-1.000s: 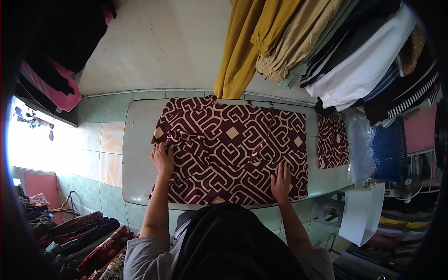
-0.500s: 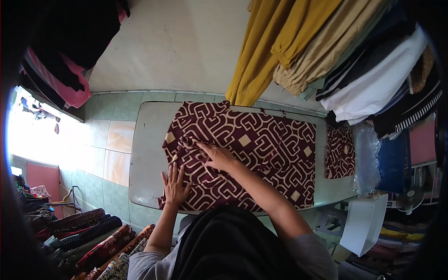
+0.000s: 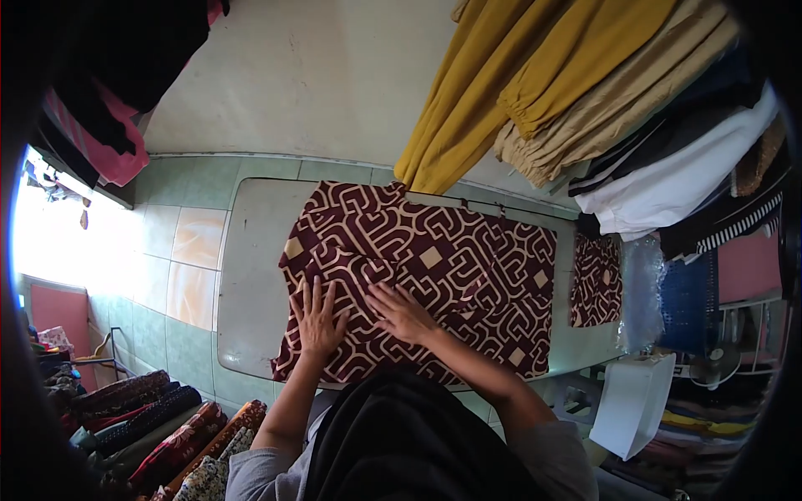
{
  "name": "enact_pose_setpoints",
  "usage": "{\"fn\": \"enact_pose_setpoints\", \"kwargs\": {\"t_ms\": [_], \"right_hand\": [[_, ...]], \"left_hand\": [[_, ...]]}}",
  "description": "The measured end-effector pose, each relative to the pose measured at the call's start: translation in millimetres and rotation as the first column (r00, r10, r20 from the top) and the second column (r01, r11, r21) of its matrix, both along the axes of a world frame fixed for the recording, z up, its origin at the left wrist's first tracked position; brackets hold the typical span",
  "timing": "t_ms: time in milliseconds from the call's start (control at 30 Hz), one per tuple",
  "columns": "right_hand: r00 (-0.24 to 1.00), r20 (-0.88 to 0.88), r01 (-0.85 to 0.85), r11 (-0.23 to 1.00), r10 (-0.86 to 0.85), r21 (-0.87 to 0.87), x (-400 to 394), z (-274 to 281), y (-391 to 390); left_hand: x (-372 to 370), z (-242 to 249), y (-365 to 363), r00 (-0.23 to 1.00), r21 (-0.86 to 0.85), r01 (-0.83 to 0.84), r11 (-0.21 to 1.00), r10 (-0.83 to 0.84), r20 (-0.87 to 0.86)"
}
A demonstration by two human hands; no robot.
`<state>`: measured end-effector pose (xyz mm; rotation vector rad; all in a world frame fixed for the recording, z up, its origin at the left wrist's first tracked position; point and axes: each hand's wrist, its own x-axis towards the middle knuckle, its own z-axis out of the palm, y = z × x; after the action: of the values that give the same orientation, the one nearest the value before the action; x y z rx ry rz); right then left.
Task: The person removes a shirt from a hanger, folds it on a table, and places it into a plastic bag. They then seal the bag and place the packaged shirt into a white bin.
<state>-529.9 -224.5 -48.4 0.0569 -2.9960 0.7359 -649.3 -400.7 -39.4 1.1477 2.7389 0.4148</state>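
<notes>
A maroon garment (image 3: 434,288) with a cream geometric pattern lies spread over a grey table. My left hand (image 3: 320,321) rests flat on its left part, fingers apart and pointing away from me. My right hand (image 3: 403,313) lies on the cloth to the right of it, palm down with the fingers stretched out. Neither hand grips the fabric. Slight creases show in the cloth around the fingers.
The grey table (image 3: 251,275) shows at the left of the garment. A folded piece of the same patterned cloth (image 3: 596,280) lies at the right end, beside clear plastic. Mustard trousers (image 3: 468,100) hang over the far edge. A white bin (image 3: 632,405) stands at lower right; rolled fabrics (image 3: 175,442) at lower left.
My right hand has let go of a bunched fold and moved back toward me, now flat. The cloth at the left lies smoother. My left hand stays on the garment. The view has shifted slightly.
</notes>
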Motion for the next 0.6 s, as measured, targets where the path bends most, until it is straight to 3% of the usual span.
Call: {"fn": "enact_pose_setpoints", "kwargs": {"t_ms": [33,67,100,133,167,233,300,333,367,400,433,467,533,567,600], "right_hand": [[0.987,-0.151,0.047,0.999,-0.046,0.003,1.6,-2.6,16.7],[0.954,-0.223,0.210,0.978,-0.201,0.018,6.9,-4.3,35.2],[0.874,-0.232,0.361,0.890,-0.428,-0.280,11.7,-2.2,58.3],[0.748,-0.324,0.576,0.809,-0.579,-0.116,15.4,1.4,82.9],[0.590,-0.387,0.764,0.645,-0.709,-0.018,18.6,10.2,104.5],[0.282,-0.467,0.936,0.347,-0.838,-0.058,30.8,3.6,150.5],[0.300,-0.284,0.953,0.272,-0.911,0.132,56.4,-30.6,190.8],[0.296,-0.286,0.954,0.270,-0.911,0.128,52.9,-11.5,191.2],[0.165,0.058,0.967,0.150,-0.985,-0.207,50.5,9.6,193.9],[0.127,0.422,0.886,-0.089,-0.898,-0.456,48.8,25.9,195.1],[0.192,0.524,0.661,-0.286,-0.830,-0.694,53.8,11.8,209.4],[0.190,0.526,0.661,-0.288,-0.829,-0.693,60.9,-4.2,218.5],[0.262,0.595,0.436,-0.457,-0.760,-0.776,52.7,12.9,207.6],[0.203,0.391,0.642,-0.180,-0.898,-0.746,50.6,3.4,205.4],[0.059,0.291,0.846,-0.107,-0.955,-0.522,45.3,6.1,193.0]], "left_hand": [[0.0,-0.9,0.1,1.000,-0.034,0.002,0.999,-0.002,-0.011],[0.1,-0.9,0.0,1.000,-0.050,-0.003,0.999,0.003,0.002],[0.8,-1.1,0.5,1.000,-0.049,-0.007,0.999,0.007,0.003],[1.8,-1.3,0.5,1.000,-0.051,-0.010,0.999,0.010,0.001],[2.3,-1.5,1.1,1.000,-0.061,-0.012,0.998,0.012,-0.010],[3.2,-2.6,0.8,1.000,-0.065,-0.009,0.998,0.008,-0.013],[2.9,-2.5,1.0,1.000,-0.063,-0.011,0.998,0.010,-0.022],[2.8,-2.1,0.8,1.000,-0.060,-0.009,0.998,0.008,-0.018],[2.2,-2.0,0.8,1.000,-0.058,-0.008,0.998,0.007,-0.013],[1.8,-2.2,0.9,1.000,-0.058,-0.008,0.998,0.007,-0.016],[1.7,-2.7,0.7,1.000,-0.056,-0.008,0.998,0.008,-0.012],[2.2,-2.8,0.1,1.000,-0.056,-0.009,0.998,0.008,-0.007],[2.3,-2.4,-0.4,1.000,-0.053,-0.006,0.999,0.006,-0.006],[2.6,-2.2,-0.4,1.000,-0.049,-0.005,0.999,0.004,-0.005],[2.8,-2.5,-0.4,1.000,-0.045,0.001,0.999,-0.001,-0.008]]}}
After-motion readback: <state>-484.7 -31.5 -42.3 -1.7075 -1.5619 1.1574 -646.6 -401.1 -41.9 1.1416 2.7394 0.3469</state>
